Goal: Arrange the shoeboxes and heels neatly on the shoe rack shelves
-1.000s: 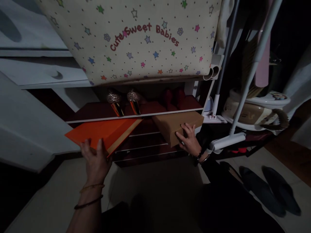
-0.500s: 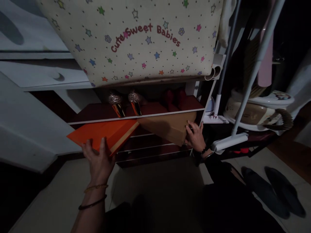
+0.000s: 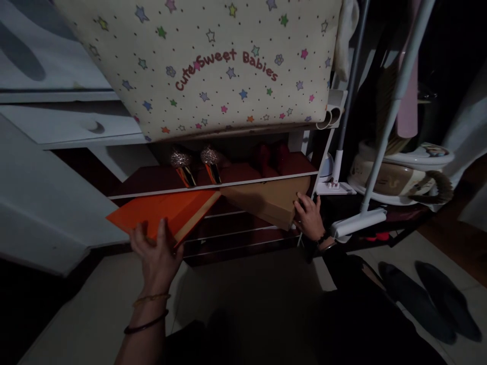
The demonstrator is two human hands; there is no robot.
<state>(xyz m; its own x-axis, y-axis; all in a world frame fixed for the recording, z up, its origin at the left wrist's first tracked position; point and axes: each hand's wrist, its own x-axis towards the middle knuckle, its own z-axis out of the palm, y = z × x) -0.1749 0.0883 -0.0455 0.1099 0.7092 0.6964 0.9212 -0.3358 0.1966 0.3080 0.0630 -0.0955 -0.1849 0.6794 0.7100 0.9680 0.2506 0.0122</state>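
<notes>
Near the rack's left side, my left hand (image 3: 158, 256) grips the front of an orange box (image 3: 155, 210), fingers on top and thumb by its front edge. A brown cardboard box (image 3: 270, 200) sits to the right of it, its near corner angled out from under the shelf. My right hand (image 3: 309, 217) is closed on that box's right edge. The back parts of both boxes are hidden under the dark red shelf (image 3: 239, 175). On this shelf stand glittery high-heeled shoes (image 3: 182, 159) with shiny gold heels and a pair of dark red shoes (image 3: 266, 154).
A star-patterned cloth (image 3: 228, 76) hangs above the shelf. White drawers (image 3: 68, 121) are at left. To the right stand a pole with a white roller head (image 3: 359, 221), a flat white mop base (image 3: 335, 188) and a beige potty (image 3: 391, 175). Dark slippers (image 3: 418, 299) lie on the floor.
The view has shifted slightly, and everything sits a little lower in it. Both hands keep their places on the two boxes.
</notes>
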